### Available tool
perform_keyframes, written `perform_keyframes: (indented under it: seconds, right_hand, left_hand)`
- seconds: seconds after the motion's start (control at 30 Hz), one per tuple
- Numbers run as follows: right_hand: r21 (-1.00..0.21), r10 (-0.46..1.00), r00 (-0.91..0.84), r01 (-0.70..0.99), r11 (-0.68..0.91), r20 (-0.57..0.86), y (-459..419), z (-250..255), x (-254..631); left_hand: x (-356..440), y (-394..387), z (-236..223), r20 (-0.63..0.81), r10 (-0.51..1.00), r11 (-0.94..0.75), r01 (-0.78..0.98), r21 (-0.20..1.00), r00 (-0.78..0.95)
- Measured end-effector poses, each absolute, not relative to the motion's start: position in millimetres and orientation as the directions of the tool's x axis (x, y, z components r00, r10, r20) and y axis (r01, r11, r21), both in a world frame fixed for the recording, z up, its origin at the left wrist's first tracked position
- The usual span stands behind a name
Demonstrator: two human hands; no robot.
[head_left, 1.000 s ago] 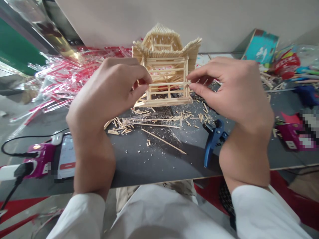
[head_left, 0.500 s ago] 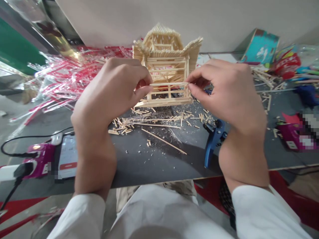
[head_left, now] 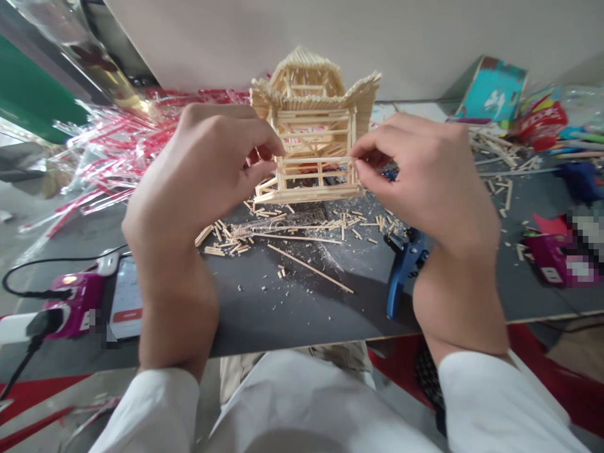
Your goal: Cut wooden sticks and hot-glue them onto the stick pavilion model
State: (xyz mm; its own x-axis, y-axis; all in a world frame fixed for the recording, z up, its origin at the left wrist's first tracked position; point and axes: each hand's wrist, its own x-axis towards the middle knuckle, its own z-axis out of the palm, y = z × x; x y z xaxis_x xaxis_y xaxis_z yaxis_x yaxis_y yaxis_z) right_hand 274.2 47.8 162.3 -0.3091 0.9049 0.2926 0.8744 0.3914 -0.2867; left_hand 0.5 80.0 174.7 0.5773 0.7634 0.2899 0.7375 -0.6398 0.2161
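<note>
A model house (head_left: 311, 116) built of thin wooden sticks stands at the back of the table, with a flared roof and an open railing at its front. The railing's top stick (head_left: 314, 161) runs level between my hands. My right hand (head_left: 415, 167) pinches this stick's right end between thumb and fingers, at the corner post. My left hand (head_left: 202, 160) is beside its left end, thumb and forefinger slightly apart, and the stick's end shows free of them.
Short stick offcuts (head_left: 226, 242) and a clear ruler (head_left: 283, 221) lie before the house. Blue cutting pliers (head_left: 401, 270) rest near my right forearm. Red-and-clear plastic wrappers (head_left: 108, 151) heap at the left. A phone (head_left: 126, 296) and purple power socket (head_left: 78, 302) sit front left.
My left hand has drawn a little to the left, off the end of the railing stick. The house has shifted very slightly left; my right hand keeps its pinch.
</note>
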Motion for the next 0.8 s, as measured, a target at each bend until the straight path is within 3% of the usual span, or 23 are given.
perform_keyframes:
  seconds: [0.8]
  right_hand:
    - [-0.297, 0.87, -0.306, 0.852, 0.432, 0.388, 49.8, 156.6, 273.1]
  left_hand:
    - [1.1, 82.6, 169.6, 0.262, 0.76, -0.645, 0.738, 0.198, 0.594]
